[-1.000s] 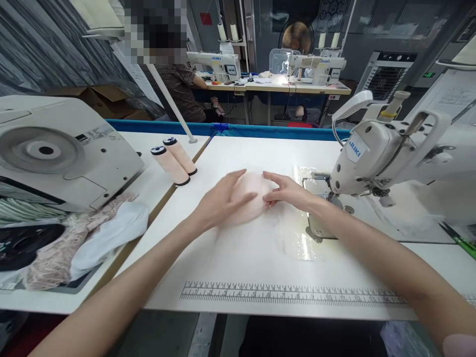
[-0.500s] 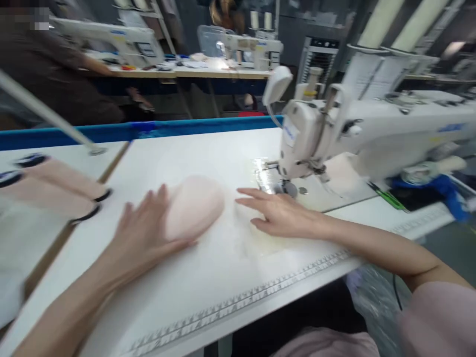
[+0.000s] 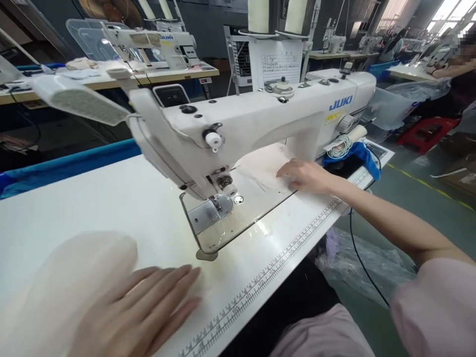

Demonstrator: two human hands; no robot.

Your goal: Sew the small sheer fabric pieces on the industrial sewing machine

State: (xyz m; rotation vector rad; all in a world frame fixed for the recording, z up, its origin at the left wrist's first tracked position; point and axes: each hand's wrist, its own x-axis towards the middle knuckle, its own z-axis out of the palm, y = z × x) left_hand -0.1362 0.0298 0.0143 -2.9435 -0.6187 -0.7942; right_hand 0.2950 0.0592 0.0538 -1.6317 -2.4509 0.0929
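My left hand [image 3: 145, 307] lies flat on the table with fingers stretched out, slightly blurred. Beside it, partly under the wrist side, is a rounded pale pink fabric piece [image 3: 82, 263], smeared by motion. My right hand [image 3: 307, 176] reaches below the arm of the white sewing machine [image 3: 253, 114]. Its fingers are bent and closed at the edge of a pale pink fabric piece [image 3: 264, 161] lying on the machine bed. The presser foot [image 3: 215, 202] stands left of that fabric, over the metal needle plate, with no fabric beneath it.
A printed ruler strip [image 3: 260, 282] runs along the table's front edge. Blue cloth and a coil of cord [image 3: 340, 148] lie at the machine's right end. Thread cones [image 3: 262, 17] and a paper sheet [image 3: 277, 62] stand behind. A red stool [image 3: 427, 131] and another person are farther right.
The view has turned right toward the machine. My right hand has moved from left of the needle to the fabric under the machine arm. My left hand remains beside the rounded piece.
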